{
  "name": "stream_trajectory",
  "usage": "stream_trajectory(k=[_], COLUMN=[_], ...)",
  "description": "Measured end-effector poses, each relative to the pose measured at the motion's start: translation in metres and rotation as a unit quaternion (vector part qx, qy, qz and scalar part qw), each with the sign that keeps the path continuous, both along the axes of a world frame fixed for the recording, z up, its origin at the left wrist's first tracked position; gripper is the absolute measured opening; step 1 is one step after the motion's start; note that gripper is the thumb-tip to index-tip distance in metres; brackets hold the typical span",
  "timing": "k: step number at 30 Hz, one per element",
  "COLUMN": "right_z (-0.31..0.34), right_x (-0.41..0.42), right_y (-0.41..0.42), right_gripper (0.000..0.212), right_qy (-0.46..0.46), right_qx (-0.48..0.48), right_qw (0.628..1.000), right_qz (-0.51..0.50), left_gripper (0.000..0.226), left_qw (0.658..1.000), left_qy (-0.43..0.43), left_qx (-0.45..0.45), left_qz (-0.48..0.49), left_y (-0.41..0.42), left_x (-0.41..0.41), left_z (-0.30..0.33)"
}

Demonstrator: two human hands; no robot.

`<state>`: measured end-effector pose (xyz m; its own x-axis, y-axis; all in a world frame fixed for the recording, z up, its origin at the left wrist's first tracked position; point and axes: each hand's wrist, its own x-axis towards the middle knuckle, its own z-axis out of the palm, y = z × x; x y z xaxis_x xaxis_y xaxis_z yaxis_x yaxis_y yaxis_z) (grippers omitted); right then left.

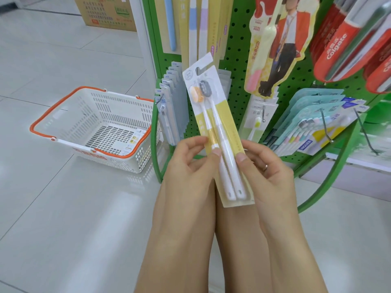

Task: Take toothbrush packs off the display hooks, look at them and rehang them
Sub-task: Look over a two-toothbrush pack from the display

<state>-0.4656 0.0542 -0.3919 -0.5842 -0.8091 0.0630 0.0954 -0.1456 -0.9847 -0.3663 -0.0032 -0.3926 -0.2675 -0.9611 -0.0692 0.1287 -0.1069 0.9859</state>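
Note:
A yellow-and-white toothbrush pack [213, 115] with two brushes, one orange-headed and one grey-headed, is held off the hooks in front of the green pegboard display [239, 49]. My left hand [190, 161] pinches its left edge with thumb on the front. My right hand [268, 168] grips the right edge, thumb on the front, a ring on one finger. The pack tilts with its hang tab up and to the left. More packs hang on hooks: grey ones [169, 102], teal multi-packs [313, 121] and red Colgate packs [342, 43].
A white shopping basket [63, 106] with orange handles stands on the tiled floor at the left, with small items inside. A cardboard box [105, 11] stands further back. A bare metal hook [366, 134] sticks out at the right of the rack.

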Motion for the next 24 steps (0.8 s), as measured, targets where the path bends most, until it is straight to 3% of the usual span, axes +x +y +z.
stream_trajectory(k=[12,17,20,24], right_z=[-0.001,-0.005,-0.006,-0.005], right_x=[-0.003,-0.013,-0.013,-0.017], right_y=[0.003,0.002,0.004,0.004], right_gripper=[0.022,0.042,0.044,0.058], right_qy=[0.048,-0.006,-0.038,-0.098], right_qx=[0.012,0.069,0.072,0.054], right_qw=[0.996,0.993,0.988,0.986], right_qz=[0.074,0.091,0.132,0.123], left_gripper=[0.019,0.03,0.035,0.021], left_qw=[0.994,0.986,0.988,0.986], left_qy=[0.07,0.106,0.085,0.088], left_qx=[0.08,0.093,0.065,0.07], left_qz=[-0.02,-0.092,-0.108,-0.124], left_y=[0.003,-0.005,-0.007,-0.007], left_x=[0.0,0.007,0.008,0.01], left_z=[0.001,-0.009,-0.012,-0.009])
